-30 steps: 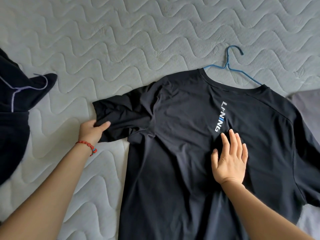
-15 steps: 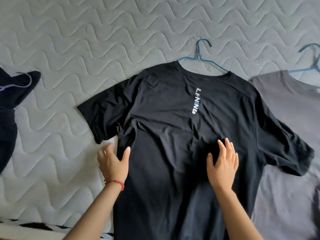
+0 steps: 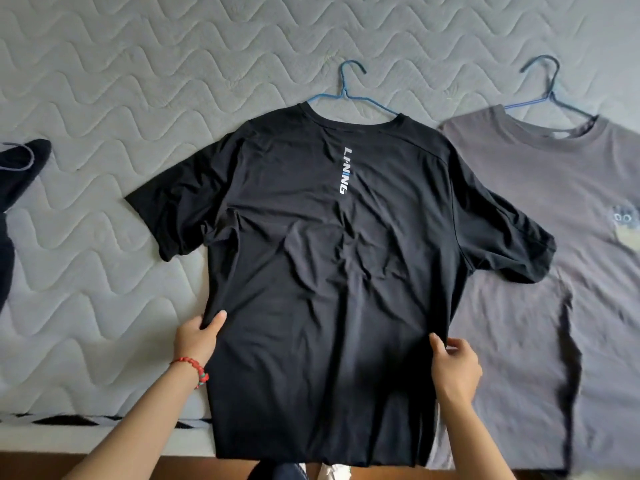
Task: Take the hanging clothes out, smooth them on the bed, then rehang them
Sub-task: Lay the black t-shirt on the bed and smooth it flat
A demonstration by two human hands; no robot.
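Smoothing the black T-shirt on the bed

The black T-shirt [image 3: 311, 271] is lying flat on the mattress [image 3: 104, 98], its blue hanger [image 3: 349, 93] poking out at the collar; my hands have slid down from its chest, left hand [image 3: 197, 336] and right hand [image 3: 455, 368] now pinching its side seams, thumbs on top.

A black short-sleeved cotton T-shirt [image 3: 311, 289] with a vertical white and blue logo is lying flat and creased on the grey quilted bed [image 3: 138, 64], collar toward 12 o'clock, hem overhanging the edge at 6 o'clock. A thin blue wire hanger [image 3: 346, 91] is sitting in its neck. At 3 o'clock a grey T-shirt [image 3: 554, 306] is lying partly under its sleeve, on a second blue hanger [image 3: 550, 91].
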